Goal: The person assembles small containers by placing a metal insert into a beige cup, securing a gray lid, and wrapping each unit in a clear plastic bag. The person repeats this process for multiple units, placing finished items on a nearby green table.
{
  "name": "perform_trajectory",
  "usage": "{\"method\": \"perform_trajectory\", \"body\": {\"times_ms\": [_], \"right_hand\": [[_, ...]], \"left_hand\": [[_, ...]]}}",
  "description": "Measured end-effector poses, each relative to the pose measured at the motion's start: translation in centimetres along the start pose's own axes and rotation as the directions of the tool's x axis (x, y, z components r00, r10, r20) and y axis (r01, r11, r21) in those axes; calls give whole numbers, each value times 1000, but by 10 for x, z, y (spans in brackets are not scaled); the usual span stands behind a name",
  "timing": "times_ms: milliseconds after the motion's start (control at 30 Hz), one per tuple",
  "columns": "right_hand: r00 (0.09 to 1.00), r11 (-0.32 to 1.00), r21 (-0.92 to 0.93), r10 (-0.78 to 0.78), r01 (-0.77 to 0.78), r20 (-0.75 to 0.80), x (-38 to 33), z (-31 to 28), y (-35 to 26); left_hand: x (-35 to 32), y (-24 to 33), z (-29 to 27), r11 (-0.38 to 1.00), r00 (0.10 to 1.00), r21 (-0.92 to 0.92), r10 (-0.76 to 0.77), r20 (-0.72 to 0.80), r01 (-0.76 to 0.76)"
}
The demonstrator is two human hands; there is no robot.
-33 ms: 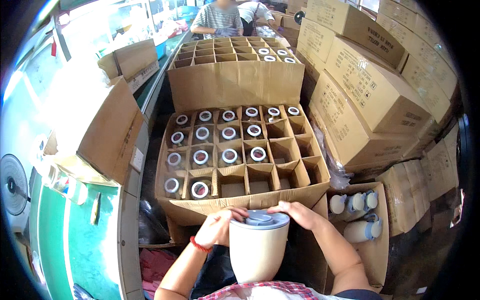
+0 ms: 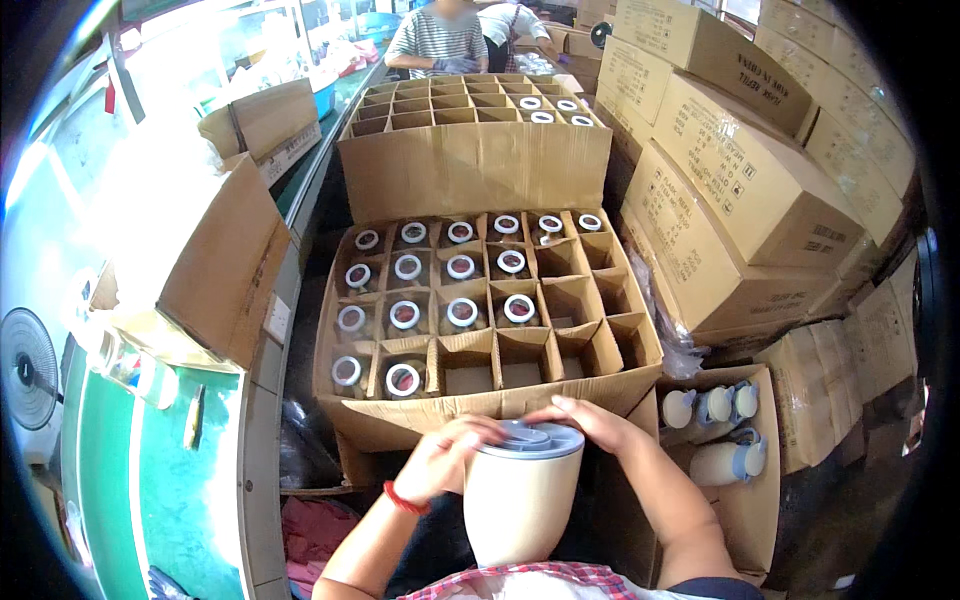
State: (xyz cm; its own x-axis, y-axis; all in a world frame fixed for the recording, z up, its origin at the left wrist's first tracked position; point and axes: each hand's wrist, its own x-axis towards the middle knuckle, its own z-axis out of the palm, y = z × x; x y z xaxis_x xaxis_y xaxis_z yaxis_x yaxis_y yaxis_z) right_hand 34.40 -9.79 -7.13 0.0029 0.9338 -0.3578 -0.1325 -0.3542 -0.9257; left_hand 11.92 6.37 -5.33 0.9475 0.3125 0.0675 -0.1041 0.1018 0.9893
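Close to my body, a cream tapered flask body [image 2: 522, 510] stands upright, topped by a round grey-blue cap [image 2: 530, 440] with a raised middle. My left hand [image 2: 445, 460] grips its upper left side, fingers bent over the cap's rim and slightly blurred. From the other side my right hand [image 2: 592, 425] holds the cap's right edge, fingers curled along the far rim. The flask's lower end is hidden by my clothing. Just beyond it is an open divided carton [image 2: 480, 405], with white-rimmed glass flask liners [image 2: 403, 379] in many of its cells.
Farther off is another divided carton [image 2: 470, 165]. Sealed cartons [image 2: 740, 170] are stacked on the right. A low box [image 2: 735, 520] holds several cream jugs [image 2: 725, 463]. At left, a green bench [image 2: 185, 500] bears an open box [image 2: 225, 260]; a fan [image 2: 28, 365] is beside it. A person [image 2: 437, 45] is at the back.
My left fingers have slid a little farther over the cap. My right fingers have shifted slightly, and the flask sits a touch farther right in view.
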Motion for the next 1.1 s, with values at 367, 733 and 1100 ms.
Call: {"method": "perform_trajectory", "body": {"times_ms": [367, 733, 1100], "right_hand": [[973, 756, 645, -51, -109, 224, 33, -1, 54], [999, 1000, -2, -24, 24, 29, 3, 0, -3], [963, 949, 294, -181, 118, 198, 16, 20, -4]], "left_hand": [[14, 45, 34, 849, 941, 414, 258, 219, -329], [3, 2, 3, 995, 1000, -98, -5, 10, 6], [8, 21, 3, 948, 943, 139, 252, 217, -286]]}}
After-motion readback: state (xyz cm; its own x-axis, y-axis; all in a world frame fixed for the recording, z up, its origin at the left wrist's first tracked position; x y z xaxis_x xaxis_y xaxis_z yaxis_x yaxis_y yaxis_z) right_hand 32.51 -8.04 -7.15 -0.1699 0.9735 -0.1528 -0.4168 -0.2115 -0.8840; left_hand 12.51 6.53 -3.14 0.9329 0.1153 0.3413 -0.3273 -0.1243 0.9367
